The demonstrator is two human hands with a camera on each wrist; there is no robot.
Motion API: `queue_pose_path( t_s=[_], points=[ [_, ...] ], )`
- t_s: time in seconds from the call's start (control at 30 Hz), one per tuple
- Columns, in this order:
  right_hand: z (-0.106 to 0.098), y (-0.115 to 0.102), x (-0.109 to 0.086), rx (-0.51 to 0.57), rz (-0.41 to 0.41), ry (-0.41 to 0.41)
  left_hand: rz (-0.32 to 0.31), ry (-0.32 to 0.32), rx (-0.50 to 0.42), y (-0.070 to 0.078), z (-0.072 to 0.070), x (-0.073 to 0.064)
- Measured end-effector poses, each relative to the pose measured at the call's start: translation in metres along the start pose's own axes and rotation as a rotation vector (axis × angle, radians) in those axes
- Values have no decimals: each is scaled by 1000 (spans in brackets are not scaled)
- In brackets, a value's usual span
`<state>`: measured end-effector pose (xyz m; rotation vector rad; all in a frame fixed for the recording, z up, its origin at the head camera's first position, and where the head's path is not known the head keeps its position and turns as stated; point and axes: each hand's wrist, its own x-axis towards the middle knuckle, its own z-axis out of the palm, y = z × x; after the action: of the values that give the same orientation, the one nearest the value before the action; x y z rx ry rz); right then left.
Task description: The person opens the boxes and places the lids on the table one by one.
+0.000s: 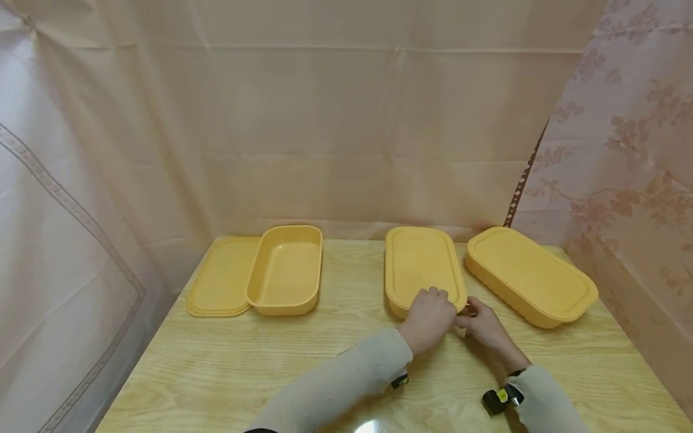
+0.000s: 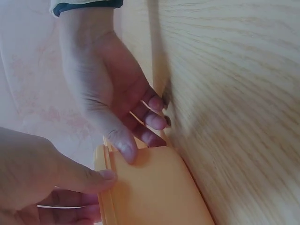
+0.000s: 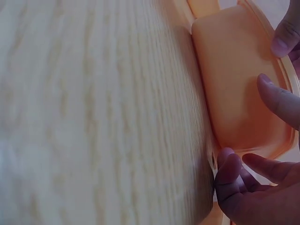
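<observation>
Lidded middle box against fingers

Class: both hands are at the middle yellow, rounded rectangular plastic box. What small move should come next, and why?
Perhaps the left hand should lift the near edge of the flat yellow plastic lid: that hand's thumb sits at the lid's rim, while the right hand has its thumb against the end wall of the yellow plastic box, so could steady it.

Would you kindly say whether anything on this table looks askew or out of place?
The far-right box sits askew, turned at an angle to the middle box. The leftmost box is the only open one; a flat lid lies to its left. No spill or damage shows.
</observation>
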<state>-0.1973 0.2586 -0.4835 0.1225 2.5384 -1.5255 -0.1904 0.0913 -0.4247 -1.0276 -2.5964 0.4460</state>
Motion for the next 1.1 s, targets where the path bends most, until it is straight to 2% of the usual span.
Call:
queue_pose_path(
  t_s=[0.27,0.4,0.63,0.77,1.1],
  points=[
    [-2,5,0,1,-20,-4,-36,-25,-53,-2,-7,2],
    [-3,5,0,24,-31,-21,-40,-23,-49,-2,-8,1],
    [-4,4,-2,86,-33,-45,-32,82,-8,-6,-9,-2],
    [-4,5,-2,98,-27,-49,-29,119,-13,-10,-11,-3],
    [-6,3,-6,47,-14,-53,-104,71,-70,-14,-19,-4]
  ],
)
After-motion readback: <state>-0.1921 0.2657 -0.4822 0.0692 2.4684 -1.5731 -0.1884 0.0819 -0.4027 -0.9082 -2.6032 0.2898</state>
